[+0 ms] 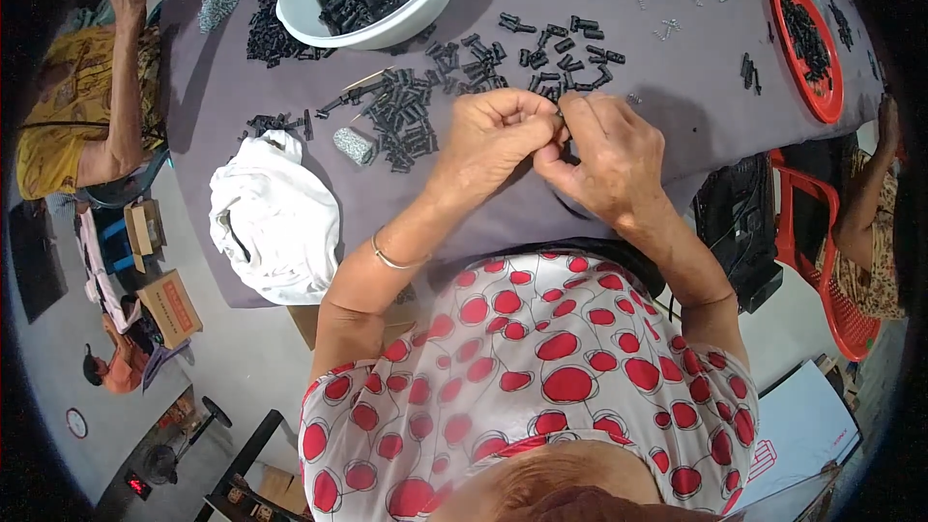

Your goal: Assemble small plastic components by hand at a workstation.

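Over the near part of the grey-covered table, my left hand (pixel 501 135) and my right hand (pixel 611 147) meet with fingertips pinched together. Whatever lies between the fingers is too small and too covered to make out; a dark bit shows there. Just beyond them are scattered short black plastic pieces (pixel 570 58), some with a stem. A denser heap of black pieces (pixel 411 121) lies left of my left hand. Beside that heap rests a small clear container of silvery bits (pixel 355 147).
A white bowl (pixel 440 10) full of black pieces stands at the back. White cloth (pixel 275 222) lies on the left. A red tray (pixel 829 104) holds more pieces at right, near a red chair (pixel 822 271). People sit at both sides; one arm (pixel 124 87) reaches in at left.
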Action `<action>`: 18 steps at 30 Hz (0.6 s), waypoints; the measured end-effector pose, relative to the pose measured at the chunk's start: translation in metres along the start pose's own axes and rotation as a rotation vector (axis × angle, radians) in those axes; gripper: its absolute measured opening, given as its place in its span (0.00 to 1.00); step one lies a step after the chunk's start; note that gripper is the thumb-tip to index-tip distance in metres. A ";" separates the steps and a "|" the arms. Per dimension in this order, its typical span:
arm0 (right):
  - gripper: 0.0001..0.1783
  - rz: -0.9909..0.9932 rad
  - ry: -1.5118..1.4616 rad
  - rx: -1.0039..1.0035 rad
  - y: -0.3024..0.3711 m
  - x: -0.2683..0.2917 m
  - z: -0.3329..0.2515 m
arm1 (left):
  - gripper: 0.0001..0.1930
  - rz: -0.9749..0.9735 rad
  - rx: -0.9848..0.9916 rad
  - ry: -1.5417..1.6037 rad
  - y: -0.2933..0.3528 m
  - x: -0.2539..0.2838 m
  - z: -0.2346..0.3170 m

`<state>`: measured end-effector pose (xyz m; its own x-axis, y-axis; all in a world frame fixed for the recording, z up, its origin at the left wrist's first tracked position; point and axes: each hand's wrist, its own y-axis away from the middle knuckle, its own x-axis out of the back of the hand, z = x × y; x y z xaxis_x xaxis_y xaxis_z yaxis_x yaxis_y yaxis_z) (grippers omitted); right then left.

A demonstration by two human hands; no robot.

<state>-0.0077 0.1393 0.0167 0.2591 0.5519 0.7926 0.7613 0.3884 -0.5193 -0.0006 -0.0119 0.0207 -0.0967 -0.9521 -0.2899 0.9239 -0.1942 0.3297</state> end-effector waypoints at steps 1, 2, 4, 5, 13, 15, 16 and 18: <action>0.14 -0.001 -0.001 -0.001 0.000 0.000 0.000 | 0.05 0.001 0.001 0.000 0.000 0.000 0.000; 0.13 0.000 -0.009 0.015 -0.001 0.000 0.001 | 0.05 0.000 -0.002 -0.020 0.000 0.000 0.000; 0.13 0.002 -0.017 0.030 -0.002 -0.001 0.002 | 0.05 -0.001 -0.006 -0.040 0.001 0.001 0.001; 0.13 0.069 -0.062 0.051 -0.002 -0.003 0.004 | 0.07 -0.017 0.015 0.001 0.001 0.000 0.002; 0.13 0.158 -0.111 0.090 -0.001 -0.006 0.015 | 0.17 -0.008 0.030 -0.033 0.000 -0.001 0.005; 0.13 0.153 -0.088 0.124 -0.002 -0.005 0.015 | 0.16 -0.006 0.040 0.006 0.000 0.000 0.003; 0.13 0.152 -0.087 0.123 -0.002 -0.006 0.016 | 0.16 -0.007 0.041 0.007 0.000 0.000 0.003; 0.12 0.178 -0.119 0.152 -0.001 -0.007 0.017 | 0.15 -0.011 0.053 -0.004 0.000 -0.001 0.002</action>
<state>-0.0203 0.1476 0.0068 0.3022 0.7011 0.6459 0.6096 0.3788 -0.6963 -0.0017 -0.0118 0.0227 -0.1082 -0.9508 -0.2903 0.9017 -0.2168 0.3741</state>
